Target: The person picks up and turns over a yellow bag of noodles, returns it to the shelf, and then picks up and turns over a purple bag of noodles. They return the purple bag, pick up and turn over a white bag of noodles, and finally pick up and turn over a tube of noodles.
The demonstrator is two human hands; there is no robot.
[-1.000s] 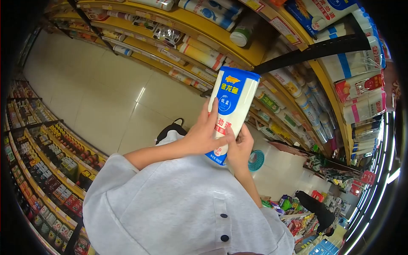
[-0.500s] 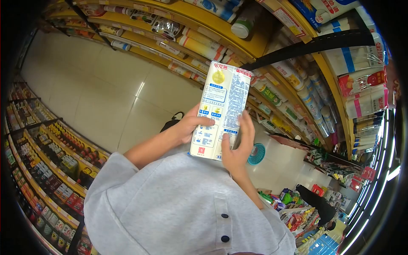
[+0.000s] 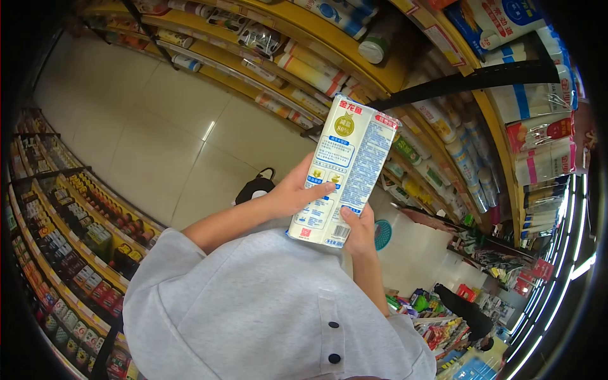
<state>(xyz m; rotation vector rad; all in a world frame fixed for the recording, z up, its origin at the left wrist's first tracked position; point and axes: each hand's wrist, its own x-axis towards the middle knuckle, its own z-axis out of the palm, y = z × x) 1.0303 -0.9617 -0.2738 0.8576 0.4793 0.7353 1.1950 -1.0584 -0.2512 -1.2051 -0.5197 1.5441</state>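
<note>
A long white pack of dried noodles [image 3: 367, 158], with blue and red print and a gold medallion, is tilted in front of my grey shirt. Its printed side faces up at me. My left hand [image 3: 301, 191] grips the left edge, the thumb lying across the print and the other fingers hidden underneath. At the lower right edge, my right hand [image 3: 360, 231] is closed on the pack with its thumb on top, near the barcode. What the fingers do beneath the pack cannot be seen.
Yellow shelves [image 3: 345, 47] with packaged goods run along the far side and right. Another stocked shelf [image 3: 88, 237] stands at left. A black-and-white item [image 3: 254, 187] is beyond my left forearm, a teal basket [image 3: 382, 234] on the floor. A person in black [image 3: 465, 311] is at lower right.
My right hand has closed on the pack's lower right edge; its fingers were spread along that side before. The pack has shifted right and tilted slightly, and its barcode now shows.
</note>
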